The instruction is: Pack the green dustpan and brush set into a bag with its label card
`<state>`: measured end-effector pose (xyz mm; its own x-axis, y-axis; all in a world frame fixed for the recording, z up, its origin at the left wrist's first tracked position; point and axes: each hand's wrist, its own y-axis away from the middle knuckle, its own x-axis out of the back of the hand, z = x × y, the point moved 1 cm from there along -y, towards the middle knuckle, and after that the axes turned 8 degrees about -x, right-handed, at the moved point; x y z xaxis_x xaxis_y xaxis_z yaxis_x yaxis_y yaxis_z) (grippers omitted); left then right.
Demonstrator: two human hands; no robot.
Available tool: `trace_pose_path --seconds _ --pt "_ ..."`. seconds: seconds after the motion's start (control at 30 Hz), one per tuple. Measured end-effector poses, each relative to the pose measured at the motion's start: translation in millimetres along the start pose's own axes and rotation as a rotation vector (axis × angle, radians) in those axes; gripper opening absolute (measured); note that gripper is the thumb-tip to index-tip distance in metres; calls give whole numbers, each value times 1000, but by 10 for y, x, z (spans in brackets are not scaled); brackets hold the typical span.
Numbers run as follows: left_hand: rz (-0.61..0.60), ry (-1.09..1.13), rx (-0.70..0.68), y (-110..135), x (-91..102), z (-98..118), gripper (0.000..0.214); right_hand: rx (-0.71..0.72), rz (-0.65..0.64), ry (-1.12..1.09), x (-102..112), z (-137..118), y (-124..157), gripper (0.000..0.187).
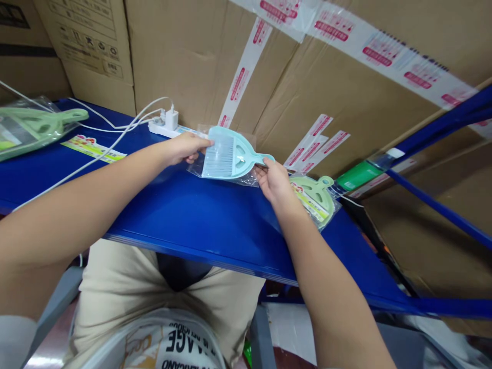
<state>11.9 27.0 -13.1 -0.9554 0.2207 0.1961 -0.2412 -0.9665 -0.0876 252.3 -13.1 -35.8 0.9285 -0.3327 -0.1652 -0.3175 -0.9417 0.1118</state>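
A light blue dustpan [249, 152] with a matching brush [219, 156] nested in it is held between my two hands over the blue table. My left hand [189, 147] pinches the left edge of the set, thumb on top, by the bristle ends. Around the handle on the right, my right hand [272, 178] is closed, with the thumb above and the fingers below. Clear plastic film [249, 179] shows behind and below the set; whether it encloses the set I cannot tell. Just right of my right hand lies a bagged green dustpan set [317, 190] with a label card.
Another bagged green set [42, 125] lies at the far left, beside a loose label card [92, 148]. White cables run from a power strip [161, 128] across the table [192, 215]. Large taped cartons [184, 61] wall the back. A green packet [359, 176] stands right, near a blue rail [438, 207].
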Motion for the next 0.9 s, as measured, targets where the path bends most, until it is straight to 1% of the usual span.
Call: trace_pose_path --seconds 0.07,0.1,0.2,0.3,0.4,0.57,0.63,0.73,0.8,0.9 --pt "-8 21 -2 -6 6 -9 28 52 -71 86 8 -5 13 14" --pt "-2 31 -12 -14 15 -9 27 55 -104 125 12 -13 30 15" --pt "55 51 -42 -33 50 17 22 -32 -195 201 7 -54 126 18" --pt "135 56 -42 -19 72 84 23 -126 -272 246 -29 -100 239 13" --pt "178 54 -19 16 73 155 26 -142 -253 252 -64 -131 290 13" --pt "199 35 -44 25 101 188 26 -121 -108 240 -34 -160 230 15" --pt "211 21 -50 26 114 190 27 -119 -77 231 -7 -165 204 14" --pt "229 7 -29 57 103 206 32 -105 -127 266 -3 -154 203 18" --pt "207 11 -33 85 79 220 34 -81 -170 314 -30 -141 227 22" --pt "191 11 -53 96 55 217 35 -70 -154 350 -81 -134 274 20"
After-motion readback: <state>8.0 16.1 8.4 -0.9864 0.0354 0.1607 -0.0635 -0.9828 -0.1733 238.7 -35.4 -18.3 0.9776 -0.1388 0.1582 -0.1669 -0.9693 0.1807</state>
